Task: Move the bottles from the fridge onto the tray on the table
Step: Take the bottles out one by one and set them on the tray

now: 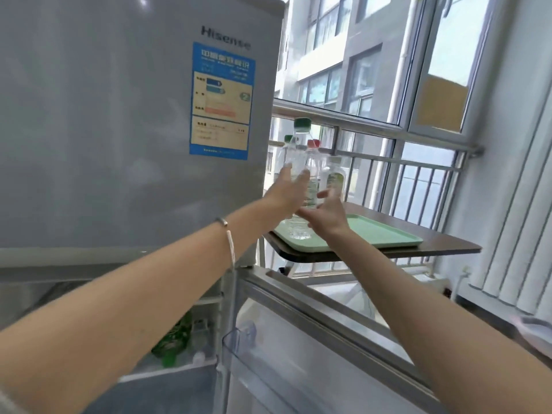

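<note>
A tall clear bottle with a green cap (299, 153) stands upright at the near left corner of the mint green tray (388, 236); its base is at the tray's surface. My left hand (286, 191) is wrapped around its middle. My right hand (327, 212) hovers beside the bottle's lower part with fingers spread, holding nothing. Behind stand a red-capped bottle (313, 162), a green-labelled bottle (335, 177) and another green-capped one (287, 141), partly hidden. More green bottles (176, 339) lie blurred inside the open lower fridge compartment.
The grey fridge (89, 115) fills the left; its lower door (298, 339) is swung open below my arms. The tray sits on a dark brown table (448, 246) by a railed window (403, 174). A white radiator (513, 234) lines the right wall.
</note>
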Tool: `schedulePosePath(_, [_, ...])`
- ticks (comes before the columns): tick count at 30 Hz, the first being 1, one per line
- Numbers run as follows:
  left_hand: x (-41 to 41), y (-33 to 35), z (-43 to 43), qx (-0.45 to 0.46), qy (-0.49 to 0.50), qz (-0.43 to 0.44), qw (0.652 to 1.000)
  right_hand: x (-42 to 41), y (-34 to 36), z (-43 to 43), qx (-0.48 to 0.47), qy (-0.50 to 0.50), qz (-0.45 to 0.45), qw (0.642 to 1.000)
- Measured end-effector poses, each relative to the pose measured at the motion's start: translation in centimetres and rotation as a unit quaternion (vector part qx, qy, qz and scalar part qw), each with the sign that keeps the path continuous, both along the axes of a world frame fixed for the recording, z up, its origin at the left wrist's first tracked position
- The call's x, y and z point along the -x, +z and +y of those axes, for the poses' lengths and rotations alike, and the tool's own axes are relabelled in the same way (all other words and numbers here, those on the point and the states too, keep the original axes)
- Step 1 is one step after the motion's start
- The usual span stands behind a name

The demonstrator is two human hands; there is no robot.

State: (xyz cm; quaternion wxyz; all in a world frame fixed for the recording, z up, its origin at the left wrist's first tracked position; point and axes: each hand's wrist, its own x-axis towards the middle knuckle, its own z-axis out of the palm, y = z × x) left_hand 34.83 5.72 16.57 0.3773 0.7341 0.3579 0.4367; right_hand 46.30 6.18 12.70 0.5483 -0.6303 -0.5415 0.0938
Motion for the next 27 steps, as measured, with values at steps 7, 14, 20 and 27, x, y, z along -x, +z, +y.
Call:
schedulePosePath(7, [-2.6,-2.3,3.2,-0.011,0.000,-0.008,1.000,-1.3,-1.5,5.1,0.049,0.015,0.041,0.998])
schedulePosePath(14, [-4.3,-3.9,4.7,0.000,0.008,0.025,1.000,-2.2,-3.3,7.7,0.082,0.007,-0.068,0.994])
schedulePosePath(20, [-4.1,-4.2,3.8,0.046,-0.009,-0.002,0.999,-1.8,-3.7,7.8,0.047,-0.038,-0.130,0.990])
schedulePosePath(27, [0.1,-3.0,0.6,-0.064,0.017,-0.008,0.998,2.5,-3.2,1.6,-0.198,-0.030,-0.144,0.969])
